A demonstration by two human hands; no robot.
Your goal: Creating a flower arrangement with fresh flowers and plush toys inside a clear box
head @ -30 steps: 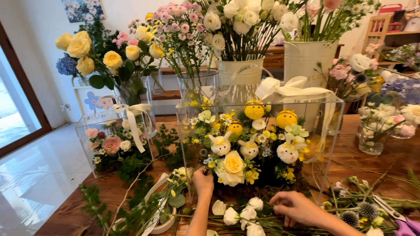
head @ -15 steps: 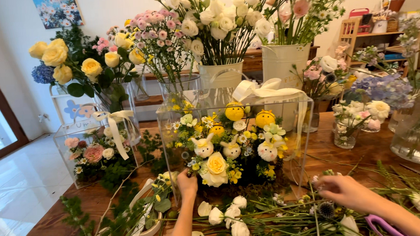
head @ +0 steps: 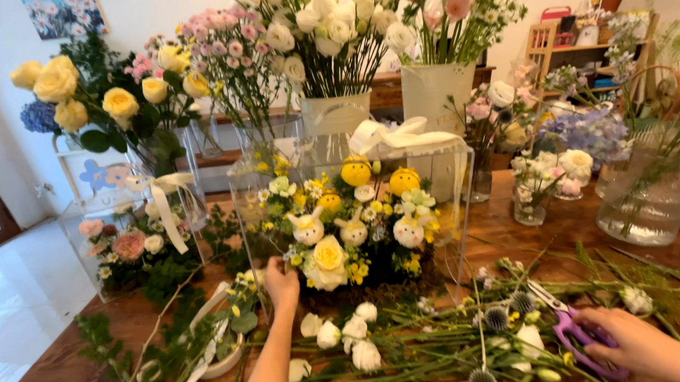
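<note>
- A clear box (head: pixel 451 208) with a white ribbon bow (head: pixel 388 135) on top stands at the middle of the wooden table (head: pixel 516 235); inside it sits the flower arrangement (head: pixel 350 230), with yellow blooms and small white animal-shaped figures.
- At 9 o'clock from it stands a smaller clear box (head: pixel 123 243) of pink flowers tied with a cream ribbon.
- At 12 o'clock, behind the boxes, tall vases carry yellow roses (head: pixel 74 89), pink sprays and white blooms (head: pixel 330 26).
- At 3 o'clock a round glass vase (head: pixel 644 204) holds thin green stems.
- Cut stems and leaves (head: pixel 444 350) litter the table's near edge, with loose white buds (head: pixel 341 332) lying just in front of the big box at 6 o'clock.
- The left hand (head: pixel 281 285) reaches up to the arrangement's lower left corner, at about 8 o'clock of it, fingers curled against the flowers there; whether they pinch a stem cannot be told.
- The right hand (head: pixel 640 346) lies well apart, at 4 o'clock from the box, palm down with fingers closed over the purple-handled scissors (head: pixel 573 330) among the stems.
- A white roll of tape (head: pixel 224 355) rests at 7 o'clock, just beside the left forearm.
</note>
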